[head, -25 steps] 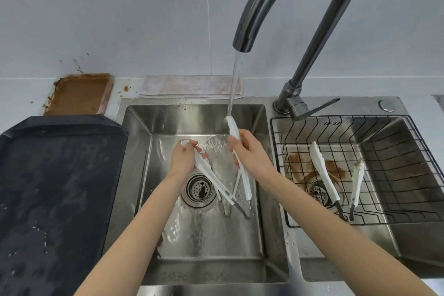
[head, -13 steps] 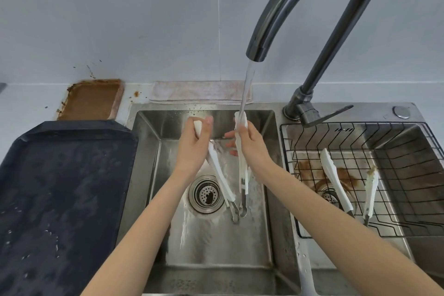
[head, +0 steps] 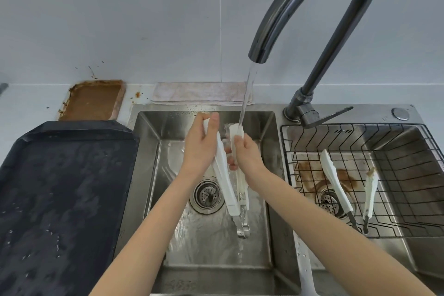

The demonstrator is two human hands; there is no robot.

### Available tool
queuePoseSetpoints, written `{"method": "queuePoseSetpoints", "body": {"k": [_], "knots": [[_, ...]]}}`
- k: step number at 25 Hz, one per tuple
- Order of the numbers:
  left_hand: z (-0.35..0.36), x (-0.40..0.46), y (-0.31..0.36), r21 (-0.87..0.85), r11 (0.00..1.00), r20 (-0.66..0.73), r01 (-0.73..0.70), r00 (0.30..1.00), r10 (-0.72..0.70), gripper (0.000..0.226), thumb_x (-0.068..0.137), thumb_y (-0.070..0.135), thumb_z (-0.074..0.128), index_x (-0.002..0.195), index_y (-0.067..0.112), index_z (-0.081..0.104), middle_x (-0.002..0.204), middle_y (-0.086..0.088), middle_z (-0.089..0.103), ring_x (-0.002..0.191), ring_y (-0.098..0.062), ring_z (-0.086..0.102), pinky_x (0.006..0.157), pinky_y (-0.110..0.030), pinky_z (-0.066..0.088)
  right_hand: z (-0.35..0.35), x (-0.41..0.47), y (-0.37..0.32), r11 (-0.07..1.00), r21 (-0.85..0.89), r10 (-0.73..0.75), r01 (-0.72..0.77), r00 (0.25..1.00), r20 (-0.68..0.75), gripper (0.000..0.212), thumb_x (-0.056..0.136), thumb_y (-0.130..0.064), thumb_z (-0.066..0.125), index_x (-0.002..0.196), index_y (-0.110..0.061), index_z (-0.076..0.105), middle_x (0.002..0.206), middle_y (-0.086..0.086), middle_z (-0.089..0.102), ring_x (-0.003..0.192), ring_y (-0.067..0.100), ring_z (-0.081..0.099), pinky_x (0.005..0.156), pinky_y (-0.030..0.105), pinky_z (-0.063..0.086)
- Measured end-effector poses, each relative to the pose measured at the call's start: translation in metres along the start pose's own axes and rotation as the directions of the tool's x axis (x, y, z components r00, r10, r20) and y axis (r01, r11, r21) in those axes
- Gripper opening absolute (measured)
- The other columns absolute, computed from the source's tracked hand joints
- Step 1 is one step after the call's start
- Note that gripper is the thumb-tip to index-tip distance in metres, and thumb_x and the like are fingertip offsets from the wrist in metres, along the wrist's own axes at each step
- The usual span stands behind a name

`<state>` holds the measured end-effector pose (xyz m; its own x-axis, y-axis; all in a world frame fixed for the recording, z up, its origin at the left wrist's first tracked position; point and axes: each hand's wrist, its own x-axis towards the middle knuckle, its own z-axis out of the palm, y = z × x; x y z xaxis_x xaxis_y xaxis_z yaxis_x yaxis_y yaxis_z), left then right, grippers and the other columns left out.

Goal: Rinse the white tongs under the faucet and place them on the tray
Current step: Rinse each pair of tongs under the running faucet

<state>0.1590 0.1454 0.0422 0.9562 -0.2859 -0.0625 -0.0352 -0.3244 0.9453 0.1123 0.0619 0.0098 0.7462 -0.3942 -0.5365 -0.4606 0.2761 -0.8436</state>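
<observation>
White tongs (head: 227,187) hang hinge-down over the left sink basin (head: 264,127), their two arms pointing up. My left hand (head: 200,151) grips the left arm near its tip. My right hand (head: 247,157) grips the right arm, whose tip sits in the water stream falling from the dark curved faucet (head: 312,7). The metal hinge end dangles above the basin floor. A wet black tray (head: 60,187) lies on the counter to the left of the sink.
A wire basket (head: 408,151) in the right basin holds a second pair of dirty white tongs (head: 336,182) over brown stains. A brown-stained dish (head: 93,101) and a folded cloth (head: 201,92) sit behind the sink. The drain (head: 206,196) is below my hands.
Both hands have lifted the tongs higher toward the spout and turned them upright. The two arms have come closer together, with the right tip now in the stream.
</observation>
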Motion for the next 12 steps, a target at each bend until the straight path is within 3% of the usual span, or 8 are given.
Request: {"method": "queuePoseSetpoints", "body": {"k": [3,6,10,12], "knots": [[-0.002,0.002,-0.007,-0.035,0.998,0.015,0.053,0.998,-0.053,0.032,0.098,0.031,0.034,0.067,0.023,0.04,0.063,0.002,0.042,0.055,-0.013,0.041,0.055,-0.028,0.036,-0.01,-0.003,0.0,0.995,-0.093,-0.037,0.041,0.999,0.035,0.037,0.096,-0.008,0.026,0.129,-0.021,0.038,0.081,0.001,0.061,0.049,0.011,0.044,0.039,0.017,0.035],[0.001,0.003,-0.013,0.025,0.996,0.08,0.088,0.993,-0.09,0.03,0.099,0.03,0.028,0.074,0.023,0.044,0.065,0.002,0.045,0.055,-0.014,0.041,0.056,-0.029,0.036,-0.013,-0.004,-0.002,0.982,-0.163,-0.087,0.095,0.995,0.05,0.053,0.092,0.0,0.027,0.139,-0.025,0.032,0.1,0.002,0.062,0.058,0.008,0.053,0.048,0.02,0.04],[0.013,0.006,-0.017,0.219,0.972,0.201,0.085,0.971,-0.13,0.037,0.1,0.034,0.019,0.114,0.014,0.047,0.073,0.004,0.05,0.07,-0.016,0.052,0.07,-0.03,0.042,-0.024,-0.009,-0.002,0.976,-0.152,-0.16,0.158,0.987,-0.004,0.049,0.094,-0.01,0.039,0.139,-0.03,0.034,0.093,-0.001,0.057,0.066,0.005,0.049,0.062,0.019,0.041],[0.02,0.012,-0.015,0.34,0.94,0.256,0.042,0.957,-0.135,0.039,0.1,0.032,0.023,0.129,0.012,0.039,0.076,0.001,0.056,0.065,-0.015,0.053,0.071,-0.029,0.041,-0.037,-0.012,-0.002,0.977,-0.094,-0.195,0.19,0.979,-0.05,0.043,0.097,-0.019,0.039,0.138,-0.031,0.034,0.09,-0.002,0.056,0.07,0.002,0.049,0.065,0.016,0.039]]}}
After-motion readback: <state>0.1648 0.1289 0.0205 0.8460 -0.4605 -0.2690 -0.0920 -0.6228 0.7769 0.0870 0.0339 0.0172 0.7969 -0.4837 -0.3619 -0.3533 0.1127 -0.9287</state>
